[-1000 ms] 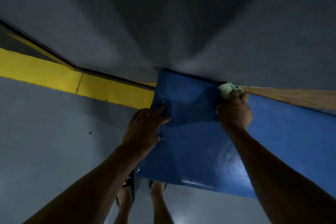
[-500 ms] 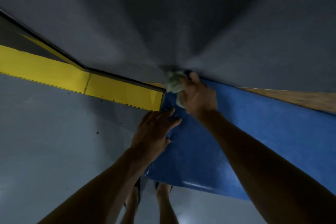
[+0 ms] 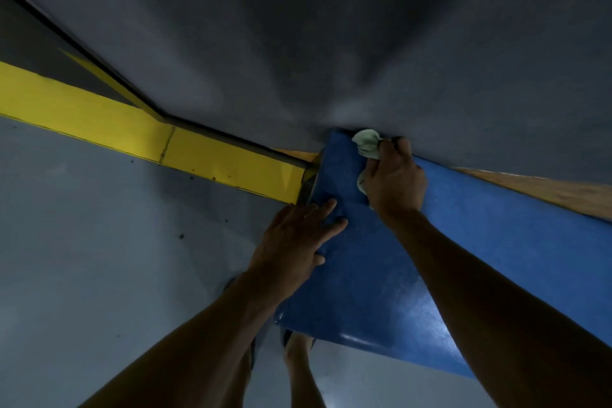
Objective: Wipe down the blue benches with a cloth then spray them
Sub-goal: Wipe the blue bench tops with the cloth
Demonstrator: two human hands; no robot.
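Observation:
The blue bench (image 3: 496, 258) runs from the middle of the view to the right, its padded top glossy near the front edge. My right hand (image 3: 394, 179) grips a crumpled pale green cloth (image 3: 366, 142) and presses it on the bench's far left corner, against the grey wall. My left hand (image 3: 291, 238) lies flat with straight fingers on the bench's left end, holding nothing. No spray bottle is in view.
A grey wall (image 3: 331, 43) rises right behind the bench. A yellow bench or ledge (image 3: 215, 162) adjoins the blue one on the left. Bare wood (image 3: 546, 189) shows behind the blue pad at right. Grey floor (image 3: 99, 258) lies left, my feet (image 3: 294, 348) below the bench edge.
My right hand swept the cloth left along the back edge to the bench's far corner, then came slightly back right. My left hand stayed flat on the bench's left end.

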